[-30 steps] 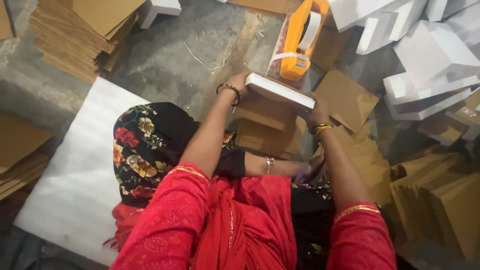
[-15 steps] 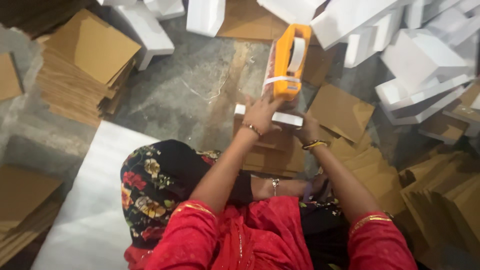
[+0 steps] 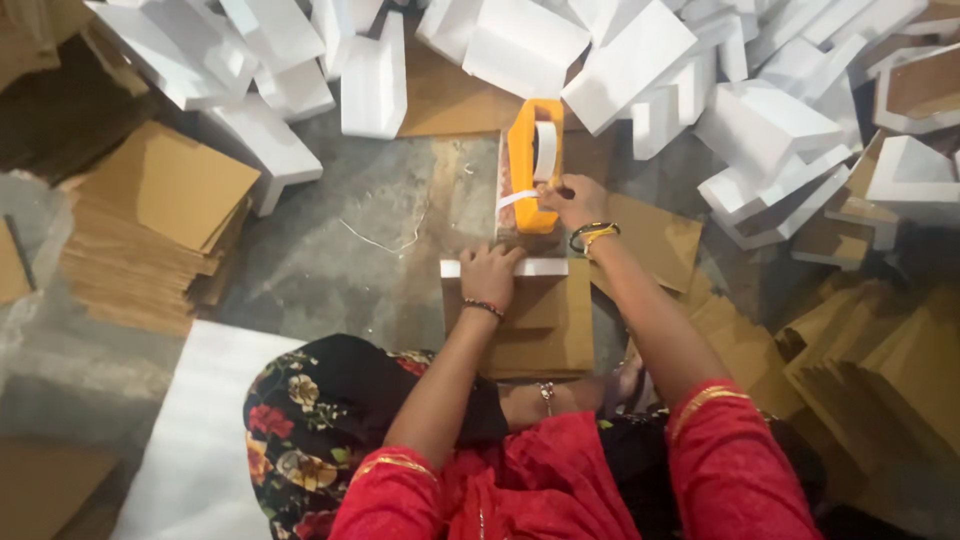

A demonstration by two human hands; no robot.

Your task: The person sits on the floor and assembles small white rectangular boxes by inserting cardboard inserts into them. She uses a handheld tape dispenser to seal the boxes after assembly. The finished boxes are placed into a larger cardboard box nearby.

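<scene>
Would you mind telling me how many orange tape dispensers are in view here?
1. The orange tape dispenser stands on the floor just beyond the cardboard box, at the right hand. The left hand rests on the box. Others may be hidden under the white foam blocks.

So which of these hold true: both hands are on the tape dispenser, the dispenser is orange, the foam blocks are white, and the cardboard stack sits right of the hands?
1. Both hands are on the tape dispenser. False: the right hand is at the orange tape dispenser; the left hand presses the flat cardboard piece.
2. The dispenser is orange. True.
3. The foam blocks are white. True.
4. The big cardboard stack lies right. False: it lies left.
</scene>
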